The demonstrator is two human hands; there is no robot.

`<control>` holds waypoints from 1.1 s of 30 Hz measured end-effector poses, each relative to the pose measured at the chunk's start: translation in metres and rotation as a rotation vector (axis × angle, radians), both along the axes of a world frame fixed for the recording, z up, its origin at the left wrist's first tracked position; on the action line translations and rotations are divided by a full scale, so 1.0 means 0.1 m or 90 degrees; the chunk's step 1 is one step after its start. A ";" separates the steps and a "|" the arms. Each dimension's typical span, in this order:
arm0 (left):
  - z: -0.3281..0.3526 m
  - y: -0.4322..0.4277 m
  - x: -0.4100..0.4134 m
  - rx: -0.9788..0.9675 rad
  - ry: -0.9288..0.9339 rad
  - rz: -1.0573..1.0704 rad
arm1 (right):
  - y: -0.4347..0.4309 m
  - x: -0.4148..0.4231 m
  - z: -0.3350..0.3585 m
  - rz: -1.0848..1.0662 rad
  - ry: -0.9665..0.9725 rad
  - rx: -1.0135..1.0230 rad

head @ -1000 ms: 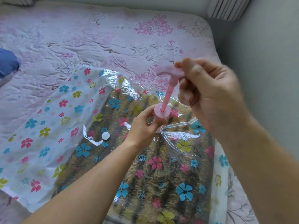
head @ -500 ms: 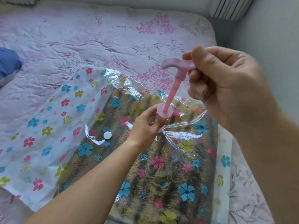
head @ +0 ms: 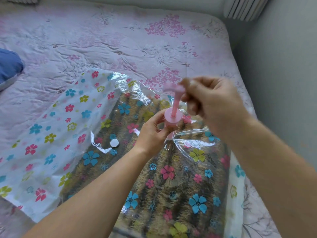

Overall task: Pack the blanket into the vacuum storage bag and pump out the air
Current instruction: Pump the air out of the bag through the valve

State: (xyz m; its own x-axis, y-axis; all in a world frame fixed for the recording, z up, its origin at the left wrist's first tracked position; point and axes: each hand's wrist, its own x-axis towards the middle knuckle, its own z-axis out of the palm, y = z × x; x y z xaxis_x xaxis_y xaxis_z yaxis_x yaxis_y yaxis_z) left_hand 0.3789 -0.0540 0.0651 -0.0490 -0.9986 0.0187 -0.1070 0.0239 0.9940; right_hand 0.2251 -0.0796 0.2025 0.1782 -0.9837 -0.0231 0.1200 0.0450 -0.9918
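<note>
A clear vacuum storage bag (head: 56,127) printed with coloured flowers lies on the bed, with a brown striped blanket (head: 171,191) inside it. A pink hand pump (head: 172,117) stands upright on the bag. My left hand (head: 152,133) grips the pump's barrel just under its round top. My right hand (head: 211,103) holds the T-shaped handle (head: 173,88) of the plunger, which is raised partway out of the barrel. A small white valve cap (head: 114,143) lies loose on the bag to the left.
The bed (head: 120,40) has a pink floral quilt. A blue pillow (head: 8,67) lies at the left edge. A grey wall (head: 283,74) runs close along the bed's right side, and a radiator (head: 245,7) stands in the far corner.
My right hand has pushed the plunger handle back down after lifting it half a second ago. My left hand has kept its grip on the barrel.
</note>
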 end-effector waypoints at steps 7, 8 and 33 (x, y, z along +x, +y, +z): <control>-0.02 -0.01 -0.03 0.004 -0.011 -0.005 | 0.01 -0.08 0.02 0.004 0.024 -0.064; -0.02 -0.01 -0.02 0.007 -0.009 -0.003 | 0.04 -0.06 -0.16 -0.002 0.066 -0.007; -0.03 0.00 -0.02 0.003 -0.051 -0.004 | 0.04 -0.07 -0.47 -0.015 0.075 0.161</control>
State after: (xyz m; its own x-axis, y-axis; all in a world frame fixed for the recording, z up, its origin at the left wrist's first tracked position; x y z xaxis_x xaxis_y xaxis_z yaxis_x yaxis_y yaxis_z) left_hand 0.3772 -0.0535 0.0617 -0.0565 -0.9984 0.0104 -0.1867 0.0208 0.9822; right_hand 0.2180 -0.0754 0.1551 0.1374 -0.9477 -0.2880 0.0089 0.2919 -0.9564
